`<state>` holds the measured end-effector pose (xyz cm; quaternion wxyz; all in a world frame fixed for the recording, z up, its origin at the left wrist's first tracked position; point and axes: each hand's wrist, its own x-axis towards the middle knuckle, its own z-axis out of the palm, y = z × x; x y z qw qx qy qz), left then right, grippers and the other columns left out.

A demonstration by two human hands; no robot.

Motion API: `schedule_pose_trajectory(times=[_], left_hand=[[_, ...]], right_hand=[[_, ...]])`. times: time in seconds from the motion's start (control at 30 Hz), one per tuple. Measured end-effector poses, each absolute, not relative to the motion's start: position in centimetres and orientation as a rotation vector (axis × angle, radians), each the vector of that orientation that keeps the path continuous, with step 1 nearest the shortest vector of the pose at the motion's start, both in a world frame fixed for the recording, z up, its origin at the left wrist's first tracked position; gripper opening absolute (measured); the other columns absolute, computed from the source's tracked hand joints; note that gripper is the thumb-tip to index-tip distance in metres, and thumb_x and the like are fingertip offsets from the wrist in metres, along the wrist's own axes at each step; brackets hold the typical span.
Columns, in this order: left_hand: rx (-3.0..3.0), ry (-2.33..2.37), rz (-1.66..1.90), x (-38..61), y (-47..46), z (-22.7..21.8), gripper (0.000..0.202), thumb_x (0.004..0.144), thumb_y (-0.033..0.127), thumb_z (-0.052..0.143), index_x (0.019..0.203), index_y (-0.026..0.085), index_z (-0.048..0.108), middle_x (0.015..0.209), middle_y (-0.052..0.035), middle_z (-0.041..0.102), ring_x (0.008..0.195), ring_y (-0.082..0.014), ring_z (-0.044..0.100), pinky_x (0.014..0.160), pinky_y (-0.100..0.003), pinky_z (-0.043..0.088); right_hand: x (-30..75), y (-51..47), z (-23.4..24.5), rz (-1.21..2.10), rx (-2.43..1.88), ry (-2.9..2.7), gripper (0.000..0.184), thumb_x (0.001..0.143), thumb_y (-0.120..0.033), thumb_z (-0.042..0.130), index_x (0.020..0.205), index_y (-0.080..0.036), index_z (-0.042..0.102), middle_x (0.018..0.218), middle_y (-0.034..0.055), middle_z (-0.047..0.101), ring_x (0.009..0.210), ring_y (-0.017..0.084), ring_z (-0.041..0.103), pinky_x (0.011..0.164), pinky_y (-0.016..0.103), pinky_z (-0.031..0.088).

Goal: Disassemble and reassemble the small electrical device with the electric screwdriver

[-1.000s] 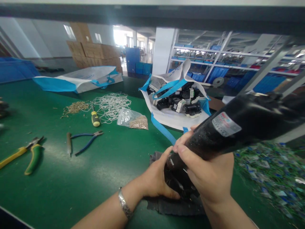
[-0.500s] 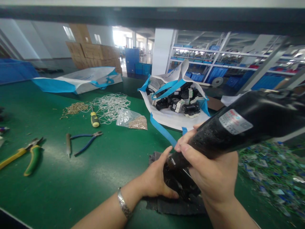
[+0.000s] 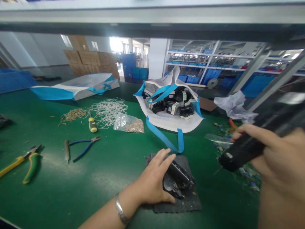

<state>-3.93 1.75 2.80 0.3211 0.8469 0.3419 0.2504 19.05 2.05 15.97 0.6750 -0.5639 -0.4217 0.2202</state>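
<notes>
My left hand (image 3: 152,181) grips a black plastic part (image 3: 179,179) that rests on a dark rubber mat (image 3: 176,203) on the green table. My right hand (image 3: 278,159) is shut on a black electric screwdriver (image 3: 252,144), held up to the right of the part and apart from it, its tip pointing down-left. The tool and right hand are blurred. A metal bracelet sits on my left wrist.
A white and blue bag (image 3: 171,122) full of black parts stands behind the mat. Blue pliers (image 3: 83,148), green-yellow pliers (image 3: 26,159), a small yellow screwdriver (image 3: 92,124), a bag of screws (image 3: 130,124) and white wire netting (image 3: 108,109) lie left. Scraps (image 3: 247,173) pile right.
My right hand has lifted the electric screwdriver off the black part and swung it to the right. My left hand stays on the part, now uncovered.
</notes>
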Motion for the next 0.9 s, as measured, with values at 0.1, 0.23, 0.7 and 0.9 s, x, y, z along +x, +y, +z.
schedule_pose_trajectory(times=[0.1, 0.23, 0.7, 0.9], left_hand=[[2.506, 0.921, 0.614, -3.4, 1.2, 3.6, 0.096, 0.047, 0.028, 0.077, 0.128, 0.024, 0.026, 0.139, -0.0084, 0.018, 0.127, -0.0307, 0.007, 0.103, -0.053, 0.006], [2.700, 0.881, 0.546, -2.8, 0.7, 4.9, 0.077, 0.057, 0.019, 0.066, 0.125, 0.017, 0.030, 0.139, -0.0084, 0.021, 0.128, -0.0282, 0.009, 0.102, -0.053, -0.002], [2.740, 0.988, 0.390, -3.4, 0.6, 6.5, 0.087, 0.051, 0.013, 0.073, 0.125, 0.024, 0.028, 0.127, -0.0088, 0.038, 0.117, -0.0288, 0.030, 0.092, -0.044, 0.032], [2.638, 1.013, 0.678, -3.8, 1.4, 4.5, 0.081, 0.051, 0.023, 0.071, 0.122, 0.019, 0.032, 0.119, -0.0111, 0.041, 0.113, -0.0288, 0.033, 0.097, -0.045, 0.029]], right_hand=[[21.6, 3.6, 13.0, 0.638, -1.713, -1.170, 0.019, 0.066, -0.032, 0.056, 0.078, -0.022, 0.044, 0.055, -0.0021, 0.049, 0.045, 0.016, 0.051, 0.040, 0.028, 0.042], [24.0, 5.5, 8.4, 0.505, -2.128, -1.447, 0.027, 0.066, -0.028, 0.056, 0.089, -0.018, 0.046, 0.067, 0.0036, 0.056, 0.062, 0.023, 0.058, 0.055, 0.034, 0.046], [22.0, 3.6, 5.0, 0.008, -2.300, -1.975, 0.055, 0.070, -0.023, 0.056, 0.117, 0.001, 0.042, 0.123, 0.0272, 0.038, 0.116, 0.040, 0.032, 0.096, 0.052, 0.021], [16.9, -1.3, 5.5, 0.811, -1.532, -2.226, 0.073, 0.071, -0.047, 0.056, 0.129, -0.013, 0.028, 0.135, 0.0097, 0.029, 0.124, 0.022, 0.024, 0.104, 0.037, 0.019]])
